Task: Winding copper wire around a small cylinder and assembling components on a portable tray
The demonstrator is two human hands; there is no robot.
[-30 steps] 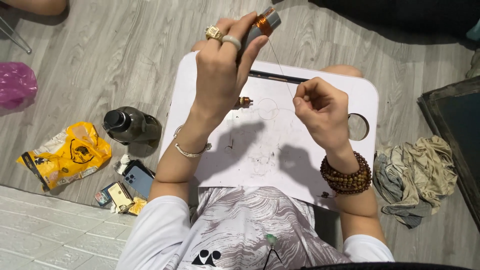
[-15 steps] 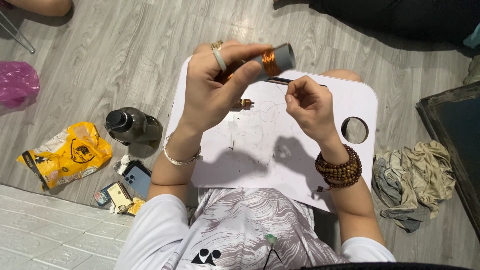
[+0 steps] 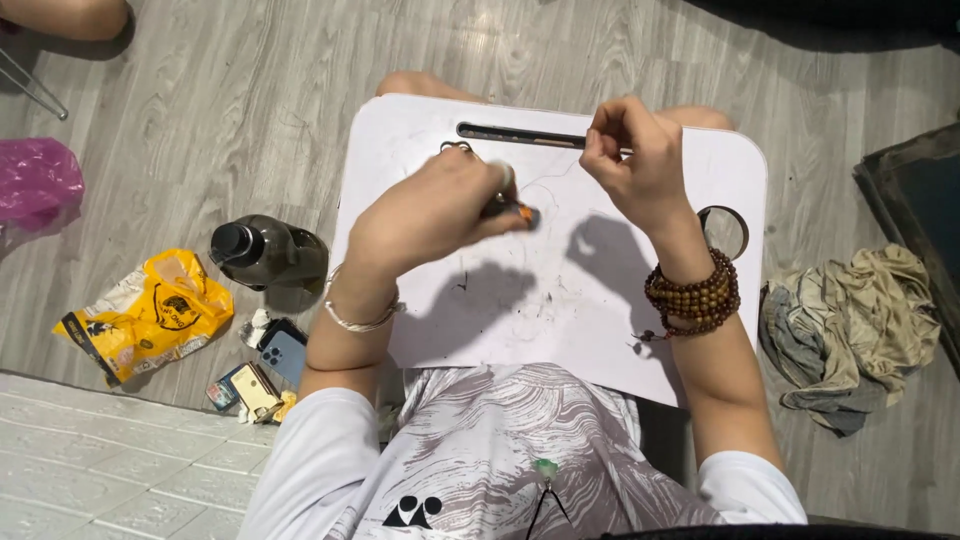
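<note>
A white lap table rests over my knees. My left hand lies low on it, fingers closed round a small grey spool-like piece whose orange end peeks out by the fingertips; the rest of it is hidden. There are rings on this hand and a silver bangle on the wrist. My right hand hovers near the table's far edge with thumb and finger pinched on a thin thread that runs toward the left hand. A brown bead bracelet wraps the right wrist.
The table has a dark slot and a round hole. On the wooden floor to the left stand a dark bottle, a yellow bag, a phone and a pink bag. Crumpled cloth lies to the right.
My left hand has come down from above the table's far edge to the table top, turning the grey piece under the fingers. The right hand has shifted a little farther away.
</note>
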